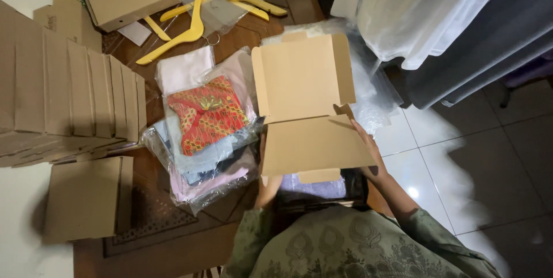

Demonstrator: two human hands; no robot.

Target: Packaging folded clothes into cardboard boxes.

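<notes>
An open brown cardboard box (308, 111) is held in front of me, its lid flipped up and away. My left hand (266, 188) grips the box's near left edge from below, mostly hidden under it. Along the box's right side lies my right hand (368, 154), fingers pressed against the side flap. Beneath the box, a lilac fabric item (317, 187) shows on my lap. Left of the box lies a pile of bagged folded clothes (207, 134), topped by a red patterned garment (207, 114).
A row of folded cardboard boxes (69, 99) stands at the left, with another flat box (86, 197) nearer me. Yellow hangers (196, 21) and clear plastic bags lie at the back. White and grey fabric (438, 19) hangs at the right above a tiled floor (489, 168).
</notes>
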